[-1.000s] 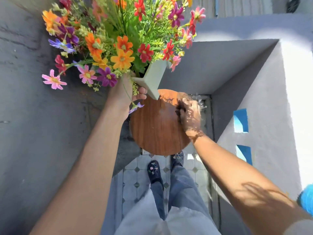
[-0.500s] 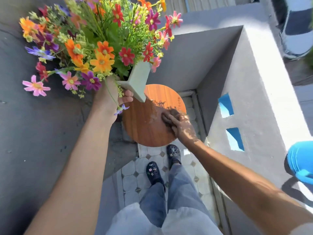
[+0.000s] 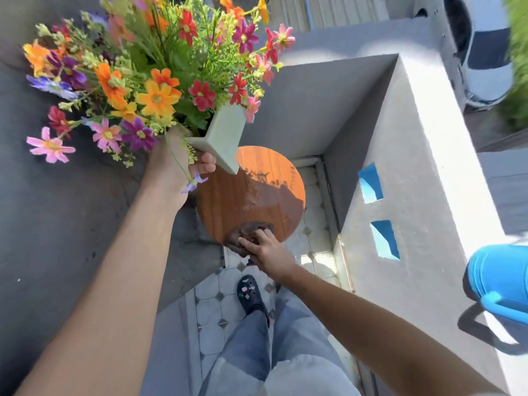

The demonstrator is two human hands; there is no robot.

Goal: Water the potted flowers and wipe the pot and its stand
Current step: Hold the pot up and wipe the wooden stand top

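- The left hand (image 3: 178,164) is closed around the pale green pot (image 3: 221,135), holding it lifted and tilted above the far left edge of the round wooden stand top (image 3: 257,192); the pot's lower corner hangs over that edge, and whether it touches the wood cannot be told.
- The flowers (image 3: 148,78) spread up and to the left out of the pot: orange, red, pink and purple blooms among green sprigs, with one small purple bloom (image 3: 194,182) hanging beside the left hand's fingers.
- The right hand (image 3: 264,251) lies flat with fingers spread narrow, pressing a dark brown cloth (image 3: 245,234) onto the near edge of the stand top; part of the cloth hangs over that edge.
- The far part of the stand top is sunlit and carries the shadow of the flowers; the near part lies in shade and looks glossy.
- Under the stand is a floor of pale tiles (image 3: 217,301) with small dark diamonds, where a black clog (image 3: 251,294) with small charms and grey-blue trouser legs (image 3: 274,347) show.
- A grey parapet wall (image 3: 414,155) with two openings runs along the right; on its top ledge, at the right edge of the view, stands a blue watering can (image 3: 503,278), well apart from both hands.
- A dark grey wall (image 3: 43,224) fills the left side.
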